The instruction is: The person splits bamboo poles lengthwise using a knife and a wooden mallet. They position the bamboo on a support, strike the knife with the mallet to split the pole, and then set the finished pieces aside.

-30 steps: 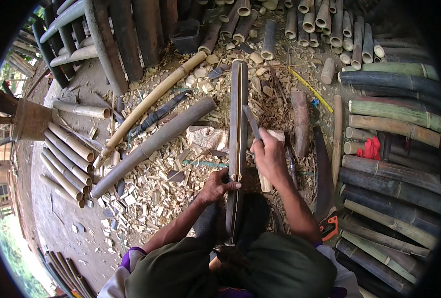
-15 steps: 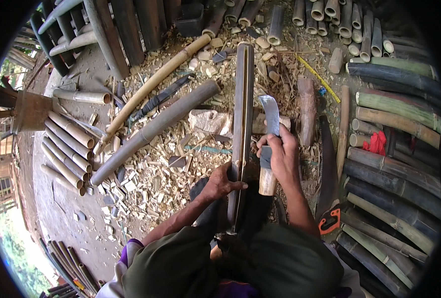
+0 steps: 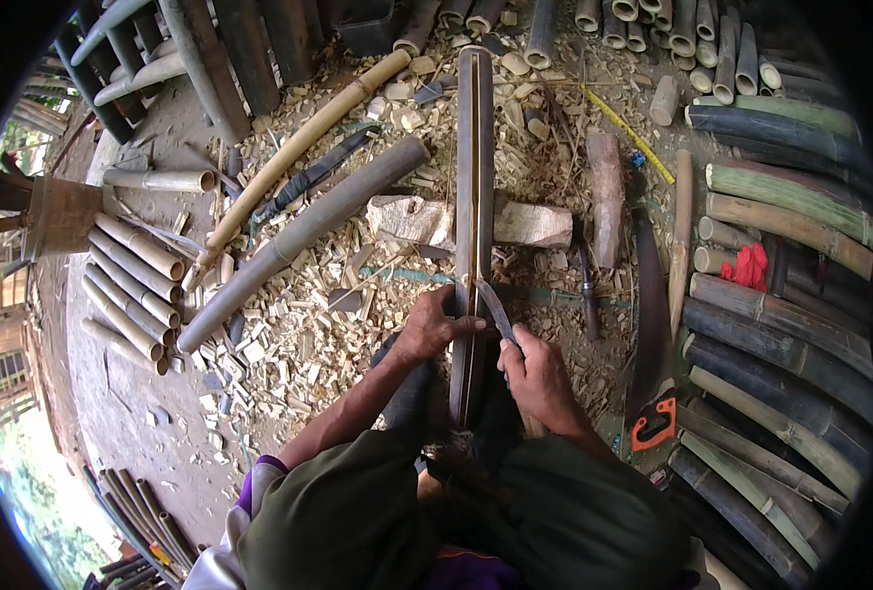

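Note:
A long dark bamboo pole (image 3: 464,177) with a pale lengthwise slit runs away from between my knees, its far part lying over a rough wood block (image 3: 535,224). My left hand (image 3: 431,327) grips this pole from the left, thumb laid across its top. In my right hand (image 3: 540,382) is a billhook (image 3: 496,311) with a curved blade; its tip meets the slit just beyond my left thumb. My right fist and sleeve area cover most of its wooden handle. To the right of the pole, a slim dark-handled tool (image 3: 589,295) lies on the wood chips.
Wood chips (image 3: 299,339) cover the ground. A thick bamboo pole (image 3: 304,241) and a yellowish one (image 3: 299,162) lie to the left. On the right are an orange-handled saw (image 3: 653,425), a yellow measuring tape (image 3: 628,133), a red cloth (image 3: 746,267) and stacked bamboo (image 3: 781,324).
My right hand has come nearer and turned the billhook leftward, bringing its blade from beside the pole to the slit. My left hand still grips the pole, slightly shifted.

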### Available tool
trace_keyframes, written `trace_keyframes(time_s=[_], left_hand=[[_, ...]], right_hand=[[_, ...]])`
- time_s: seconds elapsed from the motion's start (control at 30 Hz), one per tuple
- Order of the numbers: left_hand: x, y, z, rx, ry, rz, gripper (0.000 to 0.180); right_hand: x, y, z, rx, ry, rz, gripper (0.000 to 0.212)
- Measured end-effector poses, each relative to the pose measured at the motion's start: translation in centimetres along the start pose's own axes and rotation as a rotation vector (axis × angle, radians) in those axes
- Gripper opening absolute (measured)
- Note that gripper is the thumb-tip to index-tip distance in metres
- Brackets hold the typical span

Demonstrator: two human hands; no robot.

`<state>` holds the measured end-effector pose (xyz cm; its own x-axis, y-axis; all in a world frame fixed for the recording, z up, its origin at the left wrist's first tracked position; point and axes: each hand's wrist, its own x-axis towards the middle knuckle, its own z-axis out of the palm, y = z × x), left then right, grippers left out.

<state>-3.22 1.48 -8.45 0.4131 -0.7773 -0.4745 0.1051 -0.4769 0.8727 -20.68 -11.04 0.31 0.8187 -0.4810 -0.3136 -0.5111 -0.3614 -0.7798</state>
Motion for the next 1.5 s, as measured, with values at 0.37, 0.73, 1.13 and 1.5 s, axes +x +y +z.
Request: trace_keyframes(time_s=[0.37,0.73,1.13,1.5], left_hand=[[-0.3,0.3,1.2,0.199,0.149,0.013,0.045],[-0.2,0.5,1.5,0.134,0.182,0.002,0.049],[-0.6,1.4,0.9,0.159,0.162,-0.029,0.051],[-0.5,2.0,1.0,0.244,0.138,-0.062,0.052]], right_hand=[[1.3,-0.3,2.5,-0.152,0.054,-0.001,0.021],[6.9,-3.4,-1.2,-0.109,-0.273,0.277,0.025],[3.1,-1.8,0.3,0.025,-0.024,0.043,0.027],[11.4,-1.8,-0.5,0.061,0.138,0.025,0.027]])
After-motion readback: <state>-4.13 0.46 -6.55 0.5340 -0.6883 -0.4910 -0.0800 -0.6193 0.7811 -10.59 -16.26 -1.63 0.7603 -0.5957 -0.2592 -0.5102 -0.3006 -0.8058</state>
